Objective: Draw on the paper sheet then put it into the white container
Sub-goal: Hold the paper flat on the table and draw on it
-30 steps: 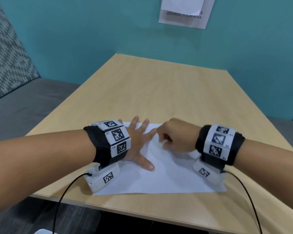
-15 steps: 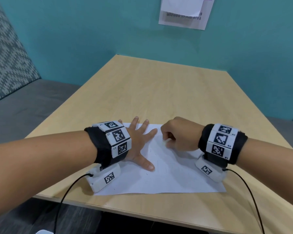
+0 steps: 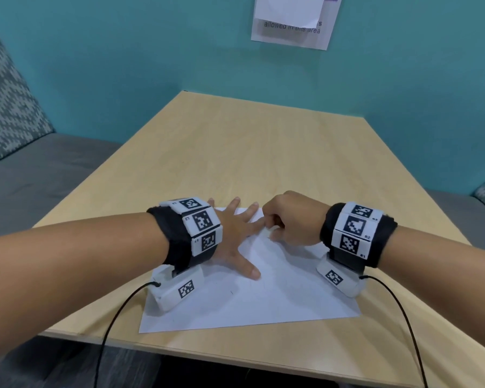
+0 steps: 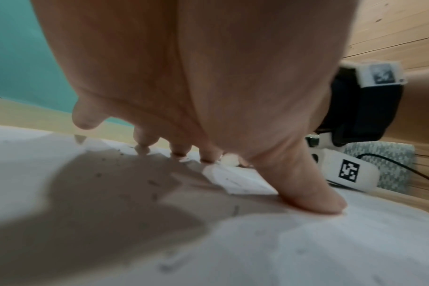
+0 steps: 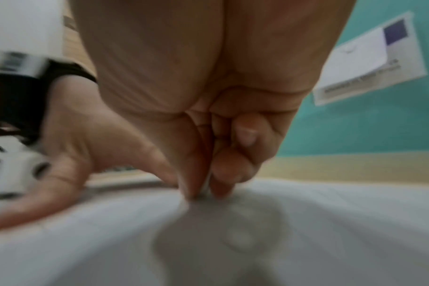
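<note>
One flat white paper sheet (image 3: 263,298) lies at the near edge of the light wooden desk (image 3: 263,152). The left hand (image 3: 235,236) presses it, fingers spread wide. The right hand (image 3: 289,219), curled, pinches something unclear at the sheet's far edge; the wrist view is blurred.

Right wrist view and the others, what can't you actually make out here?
- Drawing tool: the right hand pinches something at the paper sheet, but blur in the right wrist view and curled fingers in the head view hide it.
- Drawing marks: too faint and small in the head view.
- White container: not in any view.
- Wall notice: top cut off, text partly covered.
</note>
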